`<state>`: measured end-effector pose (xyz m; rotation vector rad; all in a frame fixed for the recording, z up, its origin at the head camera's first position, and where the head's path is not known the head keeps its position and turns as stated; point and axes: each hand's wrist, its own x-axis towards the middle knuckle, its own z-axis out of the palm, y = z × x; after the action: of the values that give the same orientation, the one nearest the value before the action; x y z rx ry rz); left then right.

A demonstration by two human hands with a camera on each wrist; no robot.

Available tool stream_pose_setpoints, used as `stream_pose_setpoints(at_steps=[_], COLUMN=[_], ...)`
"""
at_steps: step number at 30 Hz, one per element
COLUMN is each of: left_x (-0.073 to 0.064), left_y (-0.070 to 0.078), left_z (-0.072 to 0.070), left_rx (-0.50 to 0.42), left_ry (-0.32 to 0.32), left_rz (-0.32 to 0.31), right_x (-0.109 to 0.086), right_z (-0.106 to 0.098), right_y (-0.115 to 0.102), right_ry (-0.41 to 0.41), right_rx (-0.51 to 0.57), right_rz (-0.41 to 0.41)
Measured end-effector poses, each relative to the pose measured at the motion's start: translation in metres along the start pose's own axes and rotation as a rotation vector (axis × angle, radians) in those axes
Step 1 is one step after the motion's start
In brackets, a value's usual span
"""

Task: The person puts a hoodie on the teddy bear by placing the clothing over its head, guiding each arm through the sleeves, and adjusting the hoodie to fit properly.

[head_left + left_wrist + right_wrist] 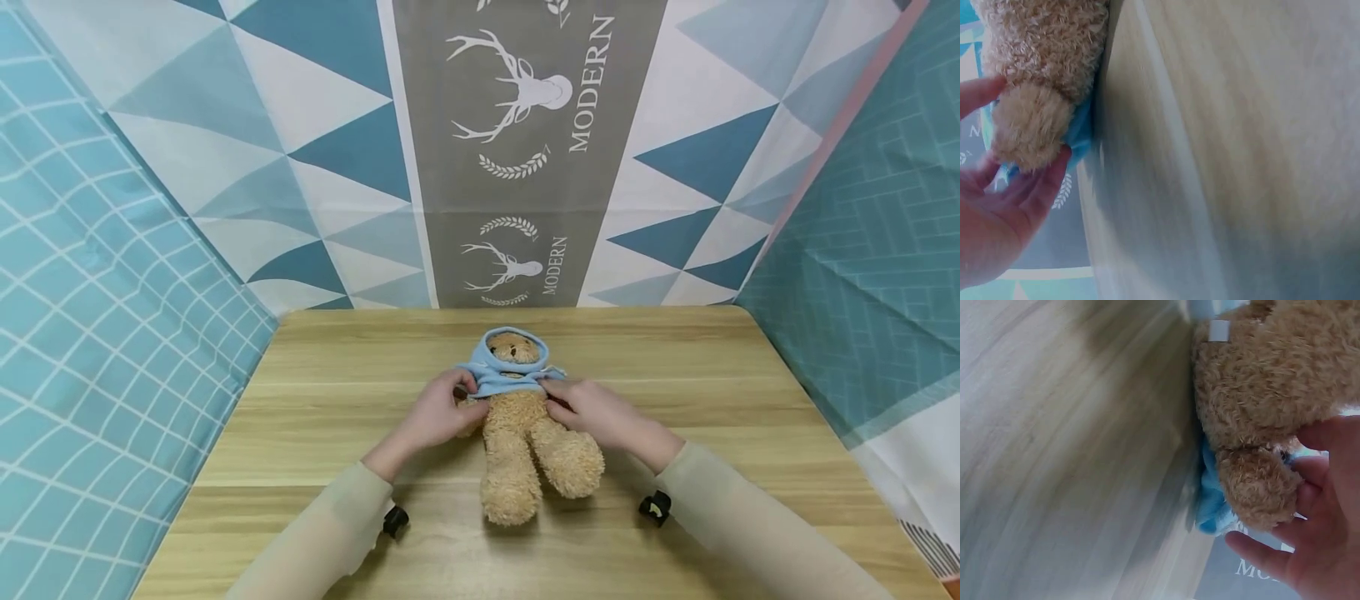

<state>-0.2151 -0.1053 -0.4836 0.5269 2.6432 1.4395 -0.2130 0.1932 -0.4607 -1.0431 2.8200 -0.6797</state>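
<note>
Bear [516, 421] between left hand [438, 410] and right hand [602, 411], both curled on shirt [493, 382]; likely adjusting it, next needs even tug

Location: screened workstation; room type not identifiable. Evidence: wood-grain bench [712, 400], bordered by a rear hanging [487, 187] with deer-head and "MODERN" print, a blue grid-patterned left hanging [97, 275], and a teal right hanging [870, 275].

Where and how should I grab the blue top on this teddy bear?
Probably by its lower hem, at both sides, coming from the near, leg end. The teddy bear lies on its back, legs toward you, and the blue top stops above its belly, leaving that edge exposed.
</note>
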Motion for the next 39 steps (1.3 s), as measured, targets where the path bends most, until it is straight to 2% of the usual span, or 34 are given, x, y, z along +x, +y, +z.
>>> stream_pose_setpoints(at_steps=[4,7,10,15,19,24,27,34,39], left_x=[-0.003,-0.005,-0.008,-0.012,-0.012,-0.014,-0.014,-0.008,-0.008], left_y=[-0.002,-0.003,-0.003,-0.006,-0.008,-0.008,-0.006,-0.006,-0.004], left_z=[0.003,0.003,0.001,-0.003,-0.005,-0.003,-0.001,0.007,0.007], left_rx=[-0.1,-0.166,-0.249,-0.389,-0.444,-0.404,-0.38,-0.461,-0.44], left_ry=[0.067,0.098,0.092,0.036,-0.04,-0.12,-0.128,-0.133,-0.124], left_rz=[-0.137,-0.205,-0.28,-0.4,-0.424,-0.397,-0.392,-0.434,-0.456], right_x=[-0.002,-0.004,-0.007,-0.011,-0.013,-0.016,-0.018,-0.019,-0.02], right_z=[-0.001,-0.003,-0.004,-0.005,-0.004,-0.004,-0.002,0.002,0.0], right_y=[0.0,0.002,0.004,0.01,0.014,0.015,0.015,0.016,0.015], right_ry=[0.067,0.128,0.169,0.214,0.259,0.264,0.261,0.266,0.258], right_rx=[0.035,0.082,0.121,0.152,0.158,0.185,0.185,0.188,0.204], right_rz=[0.063,0.115,0.159,0.201,0.204,0.191,0.185,0.163,0.169])
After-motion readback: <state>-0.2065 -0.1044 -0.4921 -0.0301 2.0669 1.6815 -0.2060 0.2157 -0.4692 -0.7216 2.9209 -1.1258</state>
